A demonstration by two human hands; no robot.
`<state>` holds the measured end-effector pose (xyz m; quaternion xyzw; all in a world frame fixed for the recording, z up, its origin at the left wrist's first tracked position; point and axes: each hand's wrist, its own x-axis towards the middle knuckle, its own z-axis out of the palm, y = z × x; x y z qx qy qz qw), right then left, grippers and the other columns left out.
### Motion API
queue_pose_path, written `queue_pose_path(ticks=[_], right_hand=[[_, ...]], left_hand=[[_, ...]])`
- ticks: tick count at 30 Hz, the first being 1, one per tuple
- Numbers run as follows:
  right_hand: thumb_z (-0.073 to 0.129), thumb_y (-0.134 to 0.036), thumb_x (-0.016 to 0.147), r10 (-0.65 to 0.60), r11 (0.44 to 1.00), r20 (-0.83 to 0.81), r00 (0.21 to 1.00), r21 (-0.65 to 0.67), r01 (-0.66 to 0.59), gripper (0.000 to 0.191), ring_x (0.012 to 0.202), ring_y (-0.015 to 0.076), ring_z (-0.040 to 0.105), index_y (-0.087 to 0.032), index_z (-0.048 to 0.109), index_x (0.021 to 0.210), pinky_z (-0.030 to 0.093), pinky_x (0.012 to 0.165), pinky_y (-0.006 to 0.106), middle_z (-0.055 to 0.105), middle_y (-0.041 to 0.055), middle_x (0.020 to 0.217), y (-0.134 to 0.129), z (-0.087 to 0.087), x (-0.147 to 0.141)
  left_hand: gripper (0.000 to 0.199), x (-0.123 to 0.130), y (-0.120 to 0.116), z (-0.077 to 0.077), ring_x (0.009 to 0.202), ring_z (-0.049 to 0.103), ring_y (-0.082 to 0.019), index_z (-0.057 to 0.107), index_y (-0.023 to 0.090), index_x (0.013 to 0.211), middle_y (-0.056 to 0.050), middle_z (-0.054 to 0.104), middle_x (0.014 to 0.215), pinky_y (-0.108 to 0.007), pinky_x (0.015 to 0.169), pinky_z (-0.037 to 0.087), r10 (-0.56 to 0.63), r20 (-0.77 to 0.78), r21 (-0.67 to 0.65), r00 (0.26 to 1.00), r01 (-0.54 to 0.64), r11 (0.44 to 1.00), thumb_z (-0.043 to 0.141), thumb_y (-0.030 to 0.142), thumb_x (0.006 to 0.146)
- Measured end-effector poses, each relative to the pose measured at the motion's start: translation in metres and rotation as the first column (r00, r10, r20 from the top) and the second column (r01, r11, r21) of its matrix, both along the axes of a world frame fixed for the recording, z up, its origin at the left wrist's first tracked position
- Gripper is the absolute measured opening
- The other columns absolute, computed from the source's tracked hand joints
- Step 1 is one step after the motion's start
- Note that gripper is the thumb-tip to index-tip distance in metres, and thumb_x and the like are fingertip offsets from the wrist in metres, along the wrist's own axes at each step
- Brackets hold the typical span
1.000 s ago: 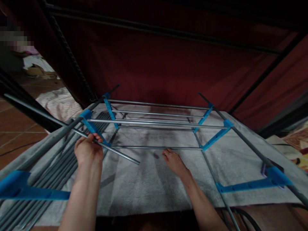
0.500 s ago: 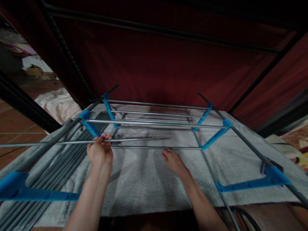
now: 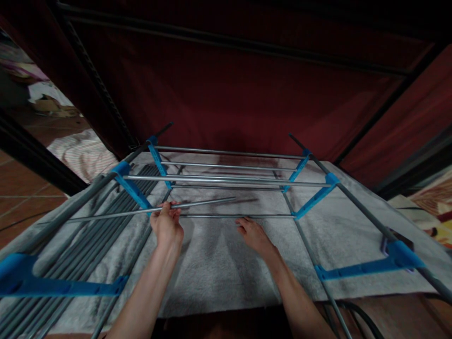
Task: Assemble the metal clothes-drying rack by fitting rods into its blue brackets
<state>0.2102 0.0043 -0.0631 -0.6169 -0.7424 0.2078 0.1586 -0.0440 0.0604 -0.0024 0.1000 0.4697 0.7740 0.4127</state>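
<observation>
Head view: fingers of the left hand (image 3: 167, 226) close round a loose metal rod (image 3: 197, 204), aslant above the grey cloth (image 3: 219, 263); those of the right hand (image 3: 254, 235) half-curl by a crossbar (image 3: 208, 216), grip unclear. Rod bundle (image 3: 84, 249) lies left.

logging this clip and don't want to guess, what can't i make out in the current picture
All in the head view:
Loose rod: its right tip is blurred.
Left hand: its own back hides the palm side of its grip on the rod.
Right hand: its fingers hide whether they touch the low crossbar.
Stacked tubes: near ends cut off by the picture's edge.
Dark object: partly hidden by a blue bracket.
</observation>
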Motion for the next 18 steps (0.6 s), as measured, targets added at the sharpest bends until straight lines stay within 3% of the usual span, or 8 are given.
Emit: queue_pose_path(ticks=[4, 11, 18], right_hand=[[0.05, -0.019, 0.091, 0.002, 1.0, -0.158, 0.987, -0.006, -0.003, 0.035, 0.103, 0.0221, 0.066, -0.02, 0.063, 0.123, 0.047, 0.092, 0.033, 0.07, 0.0093, 0.114, 0.001, -0.005, -0.003], [0.057, -0.02, 0.086, -0.013, 0.998, -0.461, 0.888, -0.055, -0.014, 0.04, 0.084, 0.0175, 0.065, -0.025, 0.061, 0.126, 0.049, 0.08, 0.031, 0.071, 0.0017, 0.09, 0.003, -0.009, -0.009], [0.065, -0.035, 0.083, -0.101, 0.978, -0.77, 0.63, -0.192, -0.077, 0.04, 0.073, 0.0128, 0.059, -0.026, 0.06, 0.122, 0.047, 0.07, 0.027, 0.066, -0.0008, 0.085, 0.005, -0.012, -0.011]], left_hand=[[0.017, 0.013, -0.004, -0.009, 0.058, 0.052, -0.006, 0.047, 0.019, 0.085, 0.005, 0.056, 0.074, -0.018, 0.054, 0.043, 0.009, -0.038, -0.041, 0.999, -0.01, 0.999, 0.064, 0.018, 0.081], [0.021, 0.036, -0.013, -0.021, 0.059, 0.056, -0.007, 0.047, 0.019, 0.084, 0.006, 0.054, 0.074, -0.019, 0.053, 0.042, -0.061, -0.021, -0.026, 0.998, 0.06, 0.998, 0.068, 0.022, 0.08], [0.025, 0.046, -0.017, -0.032, 0.055, 0.055, -0.006, 0.049, 0.019, 0.085, 0.007, 0.055, 0.07, -0.019, 0.053, 0.042, -0.097, -0.042, -0.027, 0.994, 0.096, 0.995, 0.072, 0.028, 0.079]])
